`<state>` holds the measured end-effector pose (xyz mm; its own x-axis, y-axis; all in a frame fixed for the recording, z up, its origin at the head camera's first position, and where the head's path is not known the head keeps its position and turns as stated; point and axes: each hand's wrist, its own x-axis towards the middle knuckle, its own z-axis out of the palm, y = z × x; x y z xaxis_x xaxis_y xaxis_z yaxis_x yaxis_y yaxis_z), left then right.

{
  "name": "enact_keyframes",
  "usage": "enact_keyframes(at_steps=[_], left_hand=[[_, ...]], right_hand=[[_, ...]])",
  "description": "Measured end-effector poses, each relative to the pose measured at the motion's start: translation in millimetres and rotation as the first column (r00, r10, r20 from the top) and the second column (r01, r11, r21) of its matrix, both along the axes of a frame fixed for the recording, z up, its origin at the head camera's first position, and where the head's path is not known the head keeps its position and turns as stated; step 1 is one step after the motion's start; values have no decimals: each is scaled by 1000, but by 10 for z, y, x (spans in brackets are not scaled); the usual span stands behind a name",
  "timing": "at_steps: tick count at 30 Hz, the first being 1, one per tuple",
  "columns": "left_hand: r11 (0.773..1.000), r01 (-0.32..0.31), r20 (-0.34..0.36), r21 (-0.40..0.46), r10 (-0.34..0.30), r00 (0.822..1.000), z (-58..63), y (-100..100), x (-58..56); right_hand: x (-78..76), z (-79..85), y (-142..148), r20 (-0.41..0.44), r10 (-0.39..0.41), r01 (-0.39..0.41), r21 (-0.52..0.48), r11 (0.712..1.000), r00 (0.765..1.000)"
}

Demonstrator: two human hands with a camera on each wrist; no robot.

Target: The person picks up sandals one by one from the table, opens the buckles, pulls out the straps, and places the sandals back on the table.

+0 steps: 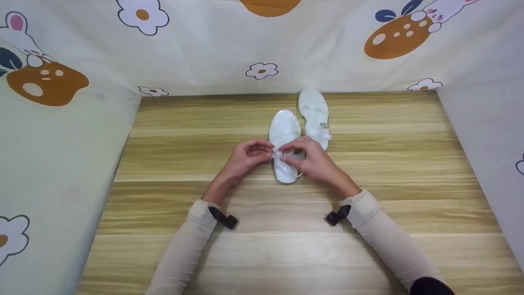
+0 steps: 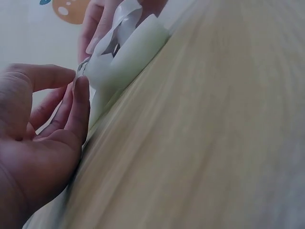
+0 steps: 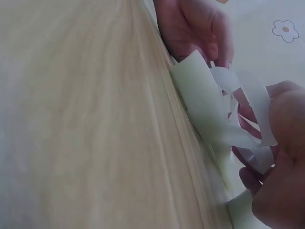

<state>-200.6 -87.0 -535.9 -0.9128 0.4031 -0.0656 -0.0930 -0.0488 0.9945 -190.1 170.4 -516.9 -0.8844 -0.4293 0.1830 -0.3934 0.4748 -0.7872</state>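
A white sandal (image 1: 285, 125) lies on the wood-grain surface, toe pointing away from me, between both hands. At its ankle strap, a small metal buckle (image 1: 278, 154) shows between the fingertips. My left hand (image 1: 247, 157) pinches the buckle end between thumb and index finger, as the left wrist view also shows at the buckle (image 2: 82, 69). From the other side my right hand (image 1: 313, 162) pinches the white strap close to the buckle. The right wrist view shows the strap (image 3: 257, 102) looping up over the sandal's heel (image 3: 198, 88), with right fingertips partly hidden behind it.
The second white sandal (image 1: 313, 107) lies just right and farther back, its buckle (image 1: 324, 125) on the right side. Behind stands a pale curtain (image 1: 204, 53) printed with flowers and oranges. Wood-grain surface (image 1: 286, 246) stretches toward me, and pale side walls (image 1: 487, 123) flank it.
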Motion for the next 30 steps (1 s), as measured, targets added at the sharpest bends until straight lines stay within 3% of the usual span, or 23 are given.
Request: enact_keyframes(at_steps=[9, 18, 30], left_hand=[[995, 100, 63, -13, -99, 993, 12, -98, -29], [1000, -1, 35, -13, 2, 999, -51, -60, -25], [999, -44, 24, 5, 44, 999, -31, 17, 16]], right_hand=[[24, -26, -7, -11, -38, 37, -56, 998, 999], [22, -58, -26, 23, -49, 50, -71, 996, 999], [22, -45, -53, 8, -52, 53, -81, 995, 999]])
